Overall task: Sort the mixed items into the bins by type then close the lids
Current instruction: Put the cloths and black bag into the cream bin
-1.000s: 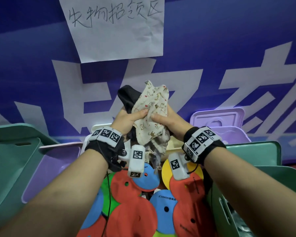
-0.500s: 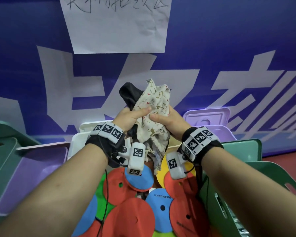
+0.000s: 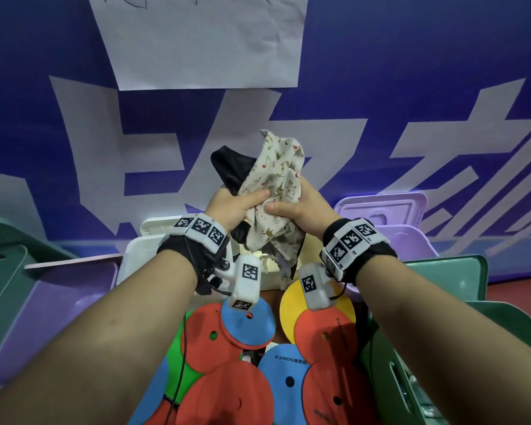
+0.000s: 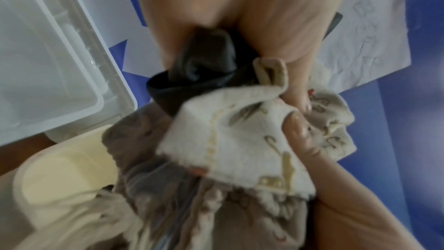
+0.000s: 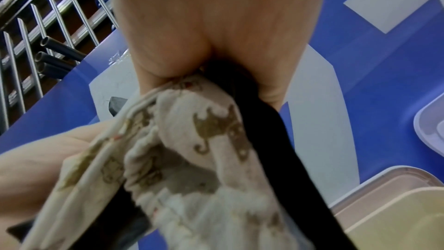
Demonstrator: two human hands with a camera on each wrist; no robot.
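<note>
Both hands hold a bundle of fabric up above the open white bin (image 3: pixel 135 256). The bundle is a cream cloth printed with small animals (image 3: pixel 276 179) (image 4: pixel 230 140) (image 5: pixel 204 140), wrapped with a black cloth (image 3: pixel 230 167) (image 4: pixel 204 67) (image 5: pixel 276 140). My left hand (image 3: pixel 236 204) grips the bundle from the left, thumb pressed on the cream cloth. From the right, my right hand (image 3: pixel 298 207) grips the same bundle, thumb on its front. Loose ends hang down toward the bin.
Several flat foam discs in red, blue, yellow and green (image 3: pixel 242 348) lie below my wrists. A purple bin (image 3: pixel 43 302) and a green lid (image 3: pixel 0 256) stand left; a purple lidded bin (image 3: pixel 396 225) and a green bin (image 3: pixel 442 286) stand right. A blue banner wall (image 3: pixel 411 72) is behind.
The hands have kept their grip on the cloth bundle and stayed over the white bin. The head view has tilted down and shifted slightly; the paper sign has slid up in the picture.
</note>
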